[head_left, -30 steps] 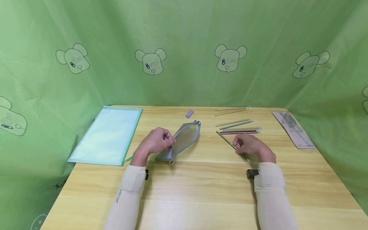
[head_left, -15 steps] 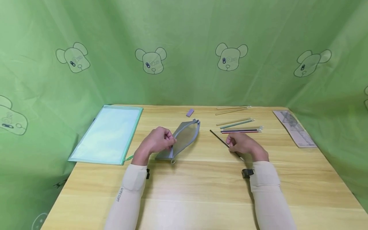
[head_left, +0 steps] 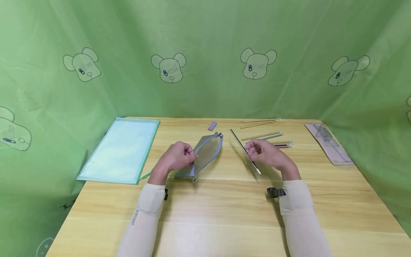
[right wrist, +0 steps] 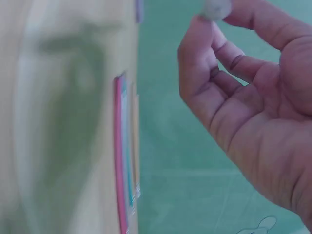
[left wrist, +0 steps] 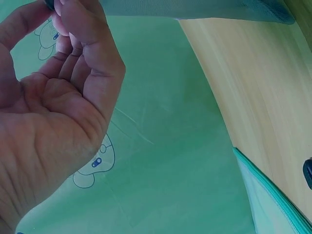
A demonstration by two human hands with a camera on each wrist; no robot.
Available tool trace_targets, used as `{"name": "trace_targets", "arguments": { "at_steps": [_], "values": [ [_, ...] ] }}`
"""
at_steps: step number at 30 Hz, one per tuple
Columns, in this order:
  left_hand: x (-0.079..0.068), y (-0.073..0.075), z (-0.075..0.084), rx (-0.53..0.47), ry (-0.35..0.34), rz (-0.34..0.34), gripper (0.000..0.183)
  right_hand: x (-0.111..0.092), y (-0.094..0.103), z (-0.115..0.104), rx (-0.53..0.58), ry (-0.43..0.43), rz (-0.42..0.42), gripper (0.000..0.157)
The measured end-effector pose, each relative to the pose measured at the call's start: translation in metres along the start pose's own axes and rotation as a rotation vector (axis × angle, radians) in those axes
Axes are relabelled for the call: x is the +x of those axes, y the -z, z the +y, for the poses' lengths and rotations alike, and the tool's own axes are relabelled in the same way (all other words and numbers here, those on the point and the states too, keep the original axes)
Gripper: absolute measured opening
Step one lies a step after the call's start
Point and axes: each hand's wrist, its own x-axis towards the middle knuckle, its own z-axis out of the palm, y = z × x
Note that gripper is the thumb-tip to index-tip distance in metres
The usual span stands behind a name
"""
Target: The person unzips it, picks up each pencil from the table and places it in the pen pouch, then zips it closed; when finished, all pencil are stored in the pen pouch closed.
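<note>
My left hand [head_left: 176,156] pinches the near edge of a grey mesh zipper pouch [head_left: 205,153], whose mouth gapes toward the right. In the left wrist view, thumb and fingers of that hand [left wrist: 58,92] meet at the top of the picture, beside the pouch's mesh [left wrist: 195,9]. Between thumb and fingers my right hand [head_left: 268,155] grips a black pencil [head_left: 237,140], tilted, with its white eraser end nearest me and its shadow on the table below. The right wrist view shows that pencil end-on, its pale eraser [right wrist: 218,9] at the fingertips.
Several pencils [head_left: 260,136] lie behind and beside the right hand, two more near the back edge. A purple eraser [head_left: 212,126] sits behind the pouch. On the left is a green-edged zip folder [head_left: 120,150]; a patterned flat sheet [head_left: 329,144] lies far right. Green curtains [head_left: 205,89] surround the table.
My right hand has lifted the black pencil off the table and moved left toward the pouch, turning the pencil steeper. The left hand and pouch have hardly moved.
</note>
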Motion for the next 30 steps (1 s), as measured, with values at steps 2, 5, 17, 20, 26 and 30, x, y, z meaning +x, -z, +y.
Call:
{"name": "trace_targets", "arguments": {
  "at_steps": [2, 5, 17, 20, 26, 30],
  "values": [
    [0.000, 0.000, 0.000, -0.002, 0.003, 0.005, 0.015, -0.001, -0.001, -0.008, 0.053, 0.023, -0.024, 0.032],
    [0.000, -0.001, 0.001, 0.002, 0.005, 0.016, 0.015, -0.001, -0.002, -0.018, 0.107, 0.043, -0.067, 0.034],
    [0.001, -0.002, 0.002, 0.007, 0.005, 0.041, 0.015, -0.001, -0.014, -0.035, 0.138, -0.019, -0.221, 0.030],
    [0.000, -0.003, 0.003, 0.005, 0.006, 0.032, 0.014, 0.001, -0.018, -0.033, 0.147, -0.029, -0.216, 0.029],
    [0.000, -0.004, 0.004, 0.004, 0.006, 0.009, 0.015, 0.008, -0.027, -0.034, 0.182, -0.048, -0.169, 0.031],
    [0.000, -0.004, 0.005, 0.002, -0.001, 0.001, 0.016, 0.012, -0.032, -0.035, 0.189, -0.065, -0.116, 0.032]
  ]
}}
